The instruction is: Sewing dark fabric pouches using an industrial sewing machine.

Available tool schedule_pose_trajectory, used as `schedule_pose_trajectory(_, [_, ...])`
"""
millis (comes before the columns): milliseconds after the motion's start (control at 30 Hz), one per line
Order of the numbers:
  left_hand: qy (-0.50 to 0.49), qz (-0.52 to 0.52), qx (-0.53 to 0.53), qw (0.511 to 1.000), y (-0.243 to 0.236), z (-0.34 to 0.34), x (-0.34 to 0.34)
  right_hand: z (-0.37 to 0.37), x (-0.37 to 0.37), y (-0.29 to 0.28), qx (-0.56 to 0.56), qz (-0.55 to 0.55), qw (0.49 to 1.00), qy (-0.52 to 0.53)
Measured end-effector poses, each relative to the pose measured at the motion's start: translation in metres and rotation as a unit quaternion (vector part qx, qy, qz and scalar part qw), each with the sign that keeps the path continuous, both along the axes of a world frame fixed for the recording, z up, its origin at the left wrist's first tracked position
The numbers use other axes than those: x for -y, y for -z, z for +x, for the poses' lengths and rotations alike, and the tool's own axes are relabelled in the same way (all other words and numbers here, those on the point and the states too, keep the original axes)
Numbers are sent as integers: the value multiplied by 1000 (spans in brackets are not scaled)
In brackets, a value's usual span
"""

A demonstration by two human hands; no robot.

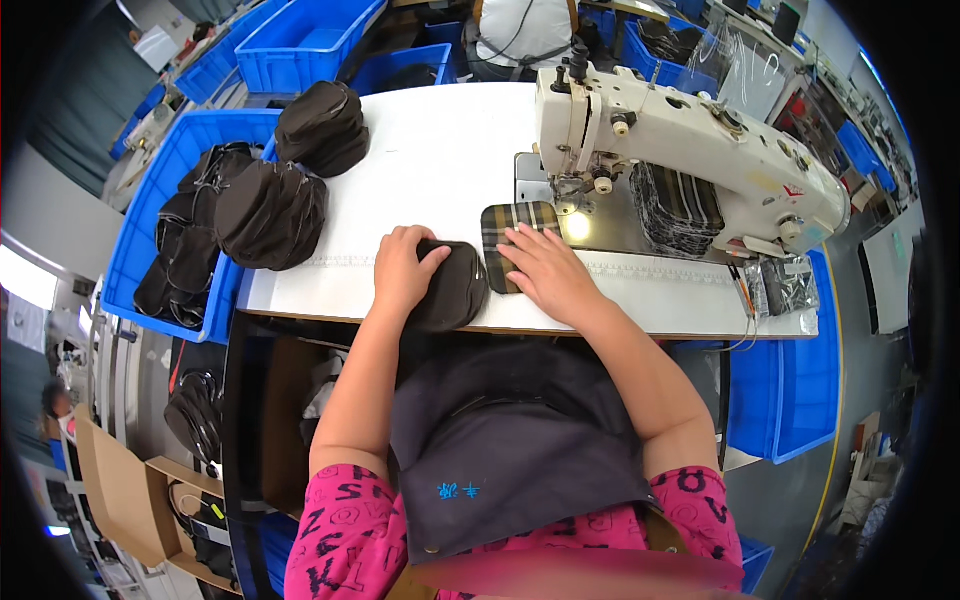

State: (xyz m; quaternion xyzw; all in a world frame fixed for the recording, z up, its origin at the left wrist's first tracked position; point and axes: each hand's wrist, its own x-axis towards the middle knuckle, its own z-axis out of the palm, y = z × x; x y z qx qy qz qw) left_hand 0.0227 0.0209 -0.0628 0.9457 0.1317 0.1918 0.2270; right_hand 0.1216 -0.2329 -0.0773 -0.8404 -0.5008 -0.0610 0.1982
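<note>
On the white tabletop (430, 150), the left hand (403, 270) has its grip closed on a dark fabric pouch (455, 290), thumb on top; the right hand (548, 272) lies flat, grip spread open, on a plaid fabric panel (497, 235) near the sewing machine (690, 130).

My head camera, looking down
From near above, this wide fisheye view faces my bare left hand (403, 270), bare right hand (548, 272) and white flat tabletop (430, 150).
</note>
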Motion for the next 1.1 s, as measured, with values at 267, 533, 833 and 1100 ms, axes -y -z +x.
schedule_pose_trajectory(267, [41,-225,19,973,-17,-62,47,-43,-18,-17,-137,279,950,7])
schedule_pose_trajectory(533, [162,-284,18,945,-51,-60,84,-58,12,-27,-620,289,729,-35])
schedule_pose_trajectory(833, [247,-387,-119,880,-29,-73,101,-74,59,-18,-662,235,706,-92])
schedule_pose_trajectory(1100, [297,-438,-187,828,-20,-76,100,-89,79,-14,-591,186,781,-78])
